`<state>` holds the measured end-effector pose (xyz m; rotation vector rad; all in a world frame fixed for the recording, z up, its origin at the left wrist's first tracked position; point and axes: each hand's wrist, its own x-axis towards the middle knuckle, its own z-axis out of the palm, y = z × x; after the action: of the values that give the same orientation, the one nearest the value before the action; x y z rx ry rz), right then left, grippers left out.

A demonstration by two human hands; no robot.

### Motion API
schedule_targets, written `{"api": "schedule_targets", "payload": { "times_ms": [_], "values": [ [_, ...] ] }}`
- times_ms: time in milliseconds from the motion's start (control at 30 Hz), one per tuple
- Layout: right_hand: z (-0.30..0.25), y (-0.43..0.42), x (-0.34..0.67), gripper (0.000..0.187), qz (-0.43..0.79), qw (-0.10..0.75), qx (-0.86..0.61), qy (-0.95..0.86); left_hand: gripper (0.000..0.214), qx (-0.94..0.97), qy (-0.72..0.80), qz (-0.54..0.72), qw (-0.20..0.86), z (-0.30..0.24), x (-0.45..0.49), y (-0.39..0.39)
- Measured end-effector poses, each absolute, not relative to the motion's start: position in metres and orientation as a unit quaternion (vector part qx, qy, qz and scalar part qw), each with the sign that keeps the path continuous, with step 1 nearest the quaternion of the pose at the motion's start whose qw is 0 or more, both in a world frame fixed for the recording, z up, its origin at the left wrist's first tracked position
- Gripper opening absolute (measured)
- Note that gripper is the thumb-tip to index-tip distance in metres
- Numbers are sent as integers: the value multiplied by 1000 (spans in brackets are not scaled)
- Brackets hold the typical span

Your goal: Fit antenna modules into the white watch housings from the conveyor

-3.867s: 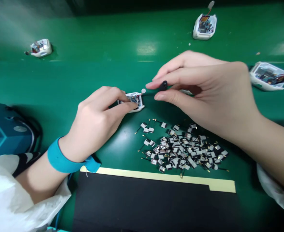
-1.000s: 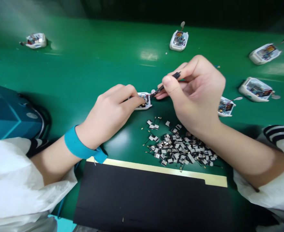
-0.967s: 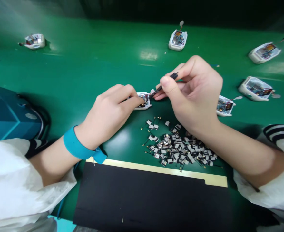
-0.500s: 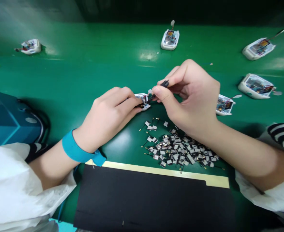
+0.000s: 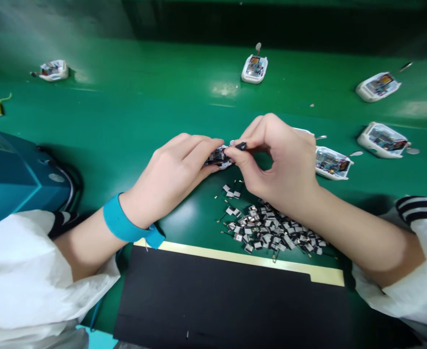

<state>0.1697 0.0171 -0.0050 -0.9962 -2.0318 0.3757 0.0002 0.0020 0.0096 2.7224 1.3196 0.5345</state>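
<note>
Hands drawn closer together than moments ago, left fingers (image 5: pixel 202 149) gripping a white-cased circuit board (image 5: pixel 218 157), right fingers (image 5: pixel 237 157) pinching a black tool (image 5: pixel 241 146), its tip hidden.

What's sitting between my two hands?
In the head view: a small white casing with a circuit board, under the left hand, and a black tool pinched in the right hand.

Single head-worn camera, close above the work: faces forward and down over the left hand (image 5: pixel 169 179) and right hand (image 5: pixel 278 167), taking in the green counter (image 5: pixel 136 102) beyond.
</note>
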Motion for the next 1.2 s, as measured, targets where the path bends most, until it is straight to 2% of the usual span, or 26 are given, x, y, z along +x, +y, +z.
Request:
{"api": "schedule_targets", "payload": {
  "times_ms": [300,467,567,633,767,833,1000,1100,1200],
  "values": [
    [-9,22,167,21,220,408,-386,-798,29,882,427,181,80,11,-2,5],
    [5,23,167,21,268,447,-352,-777,45,869,466,157,60,14,-4,-1],
    [24,25,177,12,249,466,-369,-765,67,822,544,159,50,17,-4,-8],
    [33,27,183,6,254,420,-395,-777,79,803,566,161,95,22,-7,-12],
    [35,31,182,8,224,260,-403,-848,62,827,510,182,154,37,-21,-6],
    [31,31,174,7,226,211,-399,-863,65,858,448,176,180,39,-28,3],
    [18,24,155,13,148,179,-369,-900,61,889,366,92,259,27,-32,17],
    [13,18,152,18,30,166,-344,-924,59,880,382,134,249,18,-31,17],
    [12,14,153,13,-46,145,-325,-934,62,873,388,175,238,14,-27,15]
  ]
}}
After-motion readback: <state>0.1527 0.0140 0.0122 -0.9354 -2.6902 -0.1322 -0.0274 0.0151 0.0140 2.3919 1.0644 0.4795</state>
